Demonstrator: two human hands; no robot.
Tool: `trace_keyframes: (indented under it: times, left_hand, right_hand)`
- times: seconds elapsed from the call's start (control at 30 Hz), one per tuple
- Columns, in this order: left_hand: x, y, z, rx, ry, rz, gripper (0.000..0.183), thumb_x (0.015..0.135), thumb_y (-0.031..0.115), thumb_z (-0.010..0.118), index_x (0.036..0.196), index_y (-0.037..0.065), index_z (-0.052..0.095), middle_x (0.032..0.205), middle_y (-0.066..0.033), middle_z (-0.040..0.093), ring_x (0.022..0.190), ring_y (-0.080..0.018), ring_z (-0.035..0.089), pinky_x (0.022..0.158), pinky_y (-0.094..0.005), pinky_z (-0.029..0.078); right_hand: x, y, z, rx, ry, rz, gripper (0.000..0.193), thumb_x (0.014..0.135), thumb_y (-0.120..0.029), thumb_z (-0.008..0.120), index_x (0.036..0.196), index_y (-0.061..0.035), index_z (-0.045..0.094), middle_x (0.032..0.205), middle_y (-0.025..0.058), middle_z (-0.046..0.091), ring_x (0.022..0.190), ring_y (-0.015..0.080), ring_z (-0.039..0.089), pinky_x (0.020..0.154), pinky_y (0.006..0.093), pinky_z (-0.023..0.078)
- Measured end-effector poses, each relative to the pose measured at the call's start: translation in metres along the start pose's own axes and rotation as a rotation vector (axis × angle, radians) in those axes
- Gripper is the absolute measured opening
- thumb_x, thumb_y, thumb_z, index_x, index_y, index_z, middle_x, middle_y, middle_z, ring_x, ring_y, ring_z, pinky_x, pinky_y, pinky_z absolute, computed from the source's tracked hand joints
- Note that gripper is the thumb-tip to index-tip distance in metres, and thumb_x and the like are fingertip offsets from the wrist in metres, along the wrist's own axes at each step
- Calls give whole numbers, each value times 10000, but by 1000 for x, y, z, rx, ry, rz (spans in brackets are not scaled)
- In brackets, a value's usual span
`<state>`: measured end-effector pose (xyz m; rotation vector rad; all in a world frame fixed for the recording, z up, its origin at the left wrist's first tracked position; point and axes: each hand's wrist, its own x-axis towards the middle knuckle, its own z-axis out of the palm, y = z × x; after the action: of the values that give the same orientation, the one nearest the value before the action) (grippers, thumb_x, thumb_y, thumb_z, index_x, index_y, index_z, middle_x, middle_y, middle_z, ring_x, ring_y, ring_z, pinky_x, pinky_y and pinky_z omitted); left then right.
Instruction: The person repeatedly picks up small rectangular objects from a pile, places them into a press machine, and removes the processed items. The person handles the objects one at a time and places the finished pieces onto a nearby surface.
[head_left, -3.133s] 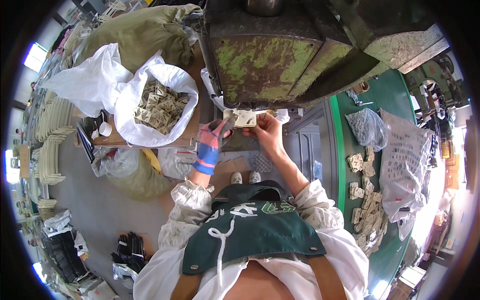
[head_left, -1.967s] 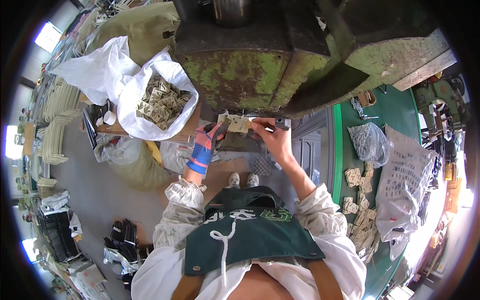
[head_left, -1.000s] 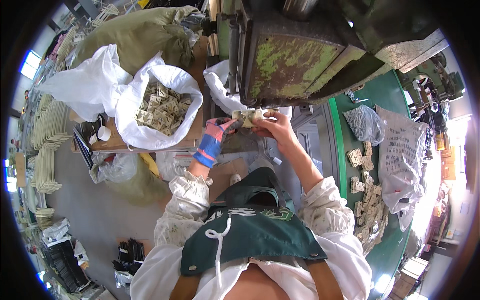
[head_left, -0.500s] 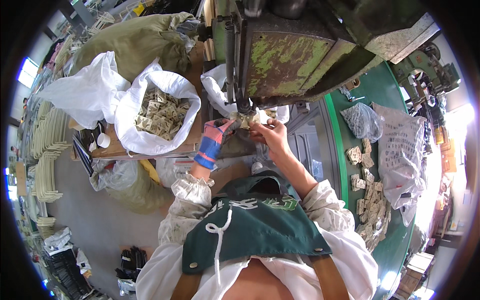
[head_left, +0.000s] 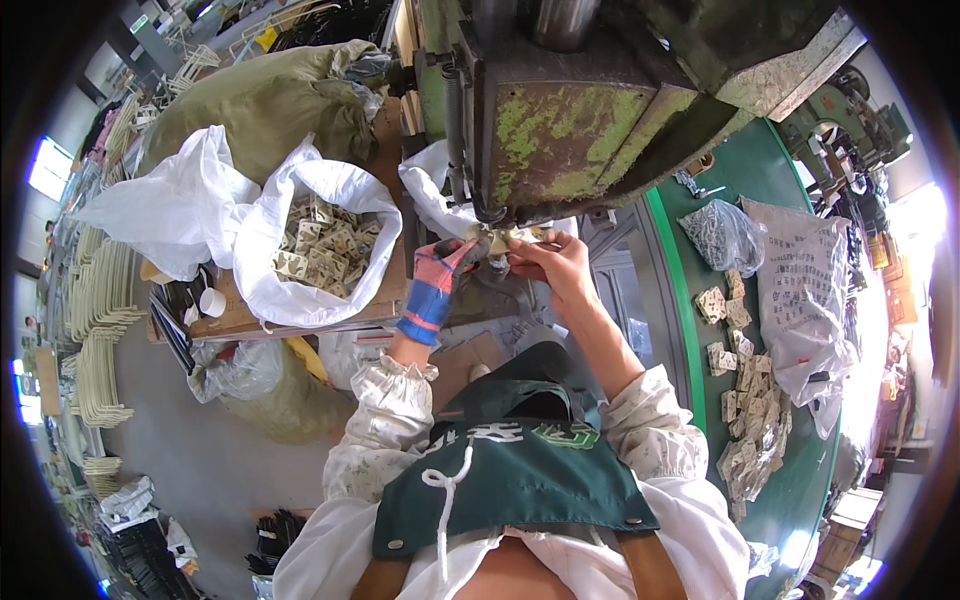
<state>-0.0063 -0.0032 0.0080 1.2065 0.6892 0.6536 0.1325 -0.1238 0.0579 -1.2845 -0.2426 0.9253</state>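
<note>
My left hand [head_left: 440, 280], in a red and blue glove with dark fingertips, pinches the left side of a small pale metal plate [head_left: 502, 240] under the tool of a green press [head_left: 570, 140]. The bare fingers of my right hand [head_left: 560, 272] are closed on the right side of it. My fingers and the machine partly hide the plate, so its exact shape is hard to make out. Left of my gloved hand, an open white sack [head_left: 255, 262] holds many similar pale plates [head_left: 322, 245] with holes.
A green table [head_left: 740, 190] on the right bears a pile of pale plates [head_left: 752, 410], a clear plastic bag [head_left: 722, 238] and a printed woven sack [head_left: 805, 280]. At the left, a large olive sack [head_left: 255, 105] lies behind the white one. Curved cream frames [head_left: 100, 290] stand stacked farther left.
The whole view has shifted slightly downward. More of a shiny rod shows atop the press. Both hands remain at the plate, the right one a little farther right.
</note>
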Motion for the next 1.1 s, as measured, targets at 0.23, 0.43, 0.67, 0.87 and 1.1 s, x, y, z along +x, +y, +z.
trace_keyframes:
  times: [0.23,0.43,0.67,0.87,1.1]
  left_hand:
    - [8,-8,-1,-163,-12,-48,168,828,190,655,844,25,679,690,12,613,583,-51,558,496,-189,396]
    - [8,-19,1,-57,-9,0,177,808,149,676,877,-14,665,747,-9,618,630,-77,567,555,-209,449]
    - [8,-18,-3,-40,-22,-210,183,779,182,725,808,19,646,735,-27,627,653,-112,605,543,-235,481]
    - [3,-4,8,8,73,-139,253,814,277,687,880,35,657,700,-5,619,584,-63,551,487,-209,400]
    - [10,-25,2,184,83,80,191,826,223,673,849,35,646,669,6,575,534,-57,484,473,-199,362]
  right_hand:
    - [6,-12,-4,-112,-99,17,258,738,-84,752,822,-11,520,762,117,640,649,173,651,596,258,557]
    - [16,-6,-11,-126,-101,64,240,742,-73,743,780,-33,509,781,119,647,661,172,657,595,255,559]
    - [19,5,-17,-134,-79,95,246,756,-84,738,818,-29,506,808,118,651,669,158,660,595,246,559]
    - [18,10,-13,-158,-108,32,235,773,-103,727,764,-34,503,742,117,647,650,170,659,558,266,554]
    - [13,11,-17,-155,-181,31,246,800,-102,702,752,-39,469,751,140,647,644,193,662,561,274,558]
